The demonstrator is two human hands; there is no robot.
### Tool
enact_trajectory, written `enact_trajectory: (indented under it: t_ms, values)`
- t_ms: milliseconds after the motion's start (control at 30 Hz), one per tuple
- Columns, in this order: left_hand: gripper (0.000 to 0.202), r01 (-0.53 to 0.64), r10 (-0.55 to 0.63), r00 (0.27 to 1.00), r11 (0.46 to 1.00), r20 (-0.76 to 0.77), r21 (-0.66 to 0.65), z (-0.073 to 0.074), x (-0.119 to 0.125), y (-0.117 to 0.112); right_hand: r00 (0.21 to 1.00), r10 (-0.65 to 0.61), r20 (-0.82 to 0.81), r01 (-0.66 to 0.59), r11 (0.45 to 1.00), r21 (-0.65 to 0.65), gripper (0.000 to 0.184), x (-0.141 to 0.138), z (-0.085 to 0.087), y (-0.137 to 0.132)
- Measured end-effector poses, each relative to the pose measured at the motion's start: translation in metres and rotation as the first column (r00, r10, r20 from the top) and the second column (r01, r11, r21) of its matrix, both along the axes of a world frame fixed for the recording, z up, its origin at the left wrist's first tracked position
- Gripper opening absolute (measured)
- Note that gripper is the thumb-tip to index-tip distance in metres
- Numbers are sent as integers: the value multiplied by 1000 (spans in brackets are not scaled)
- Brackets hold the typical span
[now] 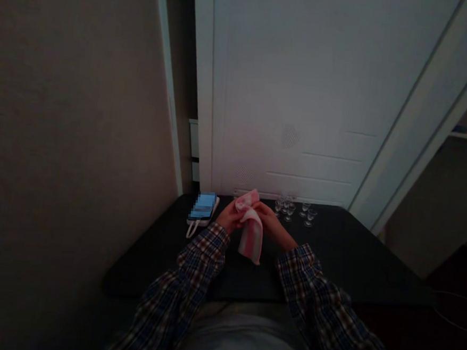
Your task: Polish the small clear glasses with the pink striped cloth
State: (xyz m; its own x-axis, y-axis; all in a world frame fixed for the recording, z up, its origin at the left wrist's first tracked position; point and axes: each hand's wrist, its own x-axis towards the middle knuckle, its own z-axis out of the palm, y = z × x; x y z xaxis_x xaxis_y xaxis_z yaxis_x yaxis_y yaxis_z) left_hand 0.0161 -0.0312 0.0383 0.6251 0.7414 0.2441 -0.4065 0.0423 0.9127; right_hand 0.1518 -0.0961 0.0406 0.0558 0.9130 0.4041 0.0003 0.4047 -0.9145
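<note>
A pink and white striped cloth [252,237] is bunched between my two hands above the dark table, its loose end hanging down. My left hand [229,216] is closed on the cloth from the left side. From the right, my right hand [267,216] grips the same cloth with bent fingers. Whether something is wrapped inside the folds I cannot tell. Several small stemmed glasses [289,211] stand on the table just beyond and to the right of my right hand.
A phone with a lit, blurred screen [203,206] lies at the table's back left, a pale strap loop [192,228] beside it. The black table [355,263] reaches a white panelled door [304,84] behind. A wall [80,132] rises close on the left.
</note>
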Motion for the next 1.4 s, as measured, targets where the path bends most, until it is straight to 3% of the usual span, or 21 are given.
enact_trajectory:
  t_ms: [67,167,233,333,467,567,700,800,933,1033,1400]
  values:
    - [56,-85,99,989,988,-106,129,-7,4,7,974,-155,168,134,982,130,12,1,-4,1]
    - [43,-186,239,960,935,-147,301,-16,6,12,852,-345,394,225,921,319,7,-1,-10,-2]
    - [40,-209,265,954,923,-140,322,-19,7,12,783,-405,473,237,896,375,8,-3,-13,-5]
    - [40,-227,296,948,886,-116,403,-21,7,8,750,-438,496,270,887,376,10,-4,-16,-7]
    - [37,-260,374,920,803,-114,537,-22,6,9,785,-410,464,272,902,335,11,-2,-17,-6]
    - [32,-264,397,910,779,-121,568,-25,5,12,810,-397,431,263,904,338,12,-1,-18,-4]
    - [34,-295,410,904,808,-126,511,-28,3,13,811,-444,382,330,885,327,19,5,-24,1]
    - [35,-329,428,892,835,-145,441,-30,5,14,851,-411,327,342,906,249,29,10,-31,7]
    - [37,-370,451,876,855,-170,363,-36,8,18,933,-288,217,263,955,139,33,15,-38,16]
    - [39,-374,450,871,867,-198,328,-39,10,19,952,-244,186,223,967,127,29,17,-38,19]
    - [28,-340,456,874,821,-169,458,-34,6,20,953,-232,195,226,973,55,27,18,-33,14]
